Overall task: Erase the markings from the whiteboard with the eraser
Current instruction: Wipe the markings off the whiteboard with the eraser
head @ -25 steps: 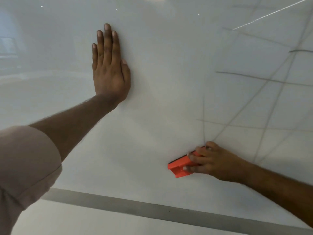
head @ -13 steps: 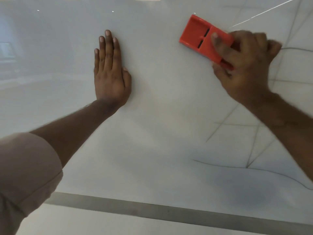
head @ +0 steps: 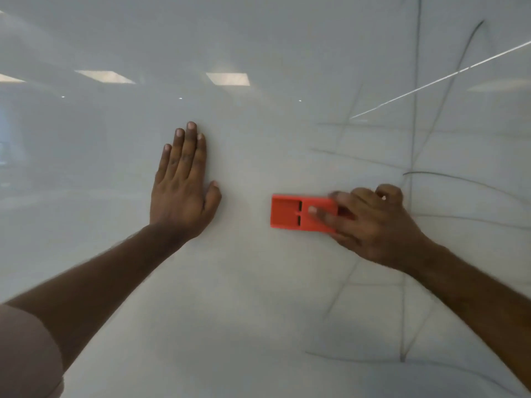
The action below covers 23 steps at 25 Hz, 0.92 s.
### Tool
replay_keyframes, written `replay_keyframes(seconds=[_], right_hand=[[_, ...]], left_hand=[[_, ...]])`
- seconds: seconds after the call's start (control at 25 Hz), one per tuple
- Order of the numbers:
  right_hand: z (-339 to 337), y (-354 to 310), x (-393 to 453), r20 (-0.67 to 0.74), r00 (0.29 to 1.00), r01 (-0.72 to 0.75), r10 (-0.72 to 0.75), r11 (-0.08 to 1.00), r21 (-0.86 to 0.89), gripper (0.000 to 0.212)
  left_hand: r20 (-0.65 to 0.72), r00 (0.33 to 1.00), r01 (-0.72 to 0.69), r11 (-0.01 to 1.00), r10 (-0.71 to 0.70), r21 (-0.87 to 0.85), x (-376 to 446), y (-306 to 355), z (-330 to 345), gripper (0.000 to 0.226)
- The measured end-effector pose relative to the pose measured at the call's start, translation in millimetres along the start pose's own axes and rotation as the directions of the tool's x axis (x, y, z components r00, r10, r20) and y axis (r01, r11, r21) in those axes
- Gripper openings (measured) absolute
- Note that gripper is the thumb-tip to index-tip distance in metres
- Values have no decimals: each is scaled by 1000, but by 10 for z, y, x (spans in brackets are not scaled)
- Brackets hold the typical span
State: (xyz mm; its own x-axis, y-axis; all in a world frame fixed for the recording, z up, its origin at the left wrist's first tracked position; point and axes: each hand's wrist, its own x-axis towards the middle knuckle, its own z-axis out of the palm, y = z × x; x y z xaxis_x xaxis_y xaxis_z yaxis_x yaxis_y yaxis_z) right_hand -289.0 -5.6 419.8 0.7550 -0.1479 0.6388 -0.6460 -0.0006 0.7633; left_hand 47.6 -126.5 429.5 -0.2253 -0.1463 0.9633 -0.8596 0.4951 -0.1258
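Note:
The glossy whiteboard fills the whole view. My right hand grips the right end of an orange-red eraser, which lies flat and level against the board near the middle. My left hand rests flat on the board to the left of the eraser, fingers together and pointing up, holding nothing. Thin dark marker lines cross the right part of the board, straight and curved, right of the eraser. The board's left and centre look wiped.
Ceiling lights reflect in the upper board. A bright white streak runs diagonally at the upper right. My pale sleeve shows at the bottom left corner.
My right hand swept the eraser from the lower board up to the top, then back down to mid-height. Lines near the centre are gone. The view tilted up; the left hand stayed flat.

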Motion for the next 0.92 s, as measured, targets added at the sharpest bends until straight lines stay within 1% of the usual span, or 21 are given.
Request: replay_keyframes(seconds=[0.08,0.2,0.28,0.36,0.4,0.44,0.48,0.52,0.6,0.68,0.72,0.76,0.8,0.92], right_hand=[[-45,465,308,-61,990,-132,127,988,-79,45],[-109,1074,748,-102,933,-357,346,925,-128,51],[-111,1239,954,-125,876,-479,466,873,-97,53],[-87,1203,1031,-163,829,-548,535,836,-39,56],[-78,1127,1021,-174,819,-557,547,830,-11,57],[-75,1012,975,-169,825,-544,539,839,19,58],[-71,870,883,-153,848,-506,508,861,53,58],[-65,718,758,-134,884,-439,447,894,85,58],[-48,456,496,-84,957,-268,279,956,117,58],[-42,425,362,-10,989,-150,151,986,72,59],[-43,498,373,10,993,-122,121,992,28,59],[-52,586,428,9,991,-130,130,991,-11,59],[-78,710,525,-11,985,-171,171,984,-44,58],[-169,1101,911,-80,941,-336,330,938,-82,59]], left_hand=[[12,1000,5,1000,-5,10,99,6,-6,77],[8,1000,-2,1000,2,25,237,20,-29,77],[-1,1000,-9,1000,9,26,345,25,-58,77],[-2,1000,-17,999,17,27,471,33,-92,76],[-7,1000,-19,999,19,26,539,39,-103,76],[-16,1000,-21,999,22,28,610,47,-111,75],[-25,999,-23,999,24,29,682,66,-111,75],[-35,999,-23,999,24,28,762,90,-107,75],[-50,999,-13,1000,14,19,926,153,-91,74],[-70,997,-10,1000,11,9,1105,225,-79,74],[-86,996,-14,1000,14,5,1199,265,-78,73],[-99,995,-17,1000,17,0,1280,302,-80,73],[-112,994,-19,1000,18,-6,1380,350,-81,72],[-136,990,-29,1000,28,-10,1614,478,-97,70]])
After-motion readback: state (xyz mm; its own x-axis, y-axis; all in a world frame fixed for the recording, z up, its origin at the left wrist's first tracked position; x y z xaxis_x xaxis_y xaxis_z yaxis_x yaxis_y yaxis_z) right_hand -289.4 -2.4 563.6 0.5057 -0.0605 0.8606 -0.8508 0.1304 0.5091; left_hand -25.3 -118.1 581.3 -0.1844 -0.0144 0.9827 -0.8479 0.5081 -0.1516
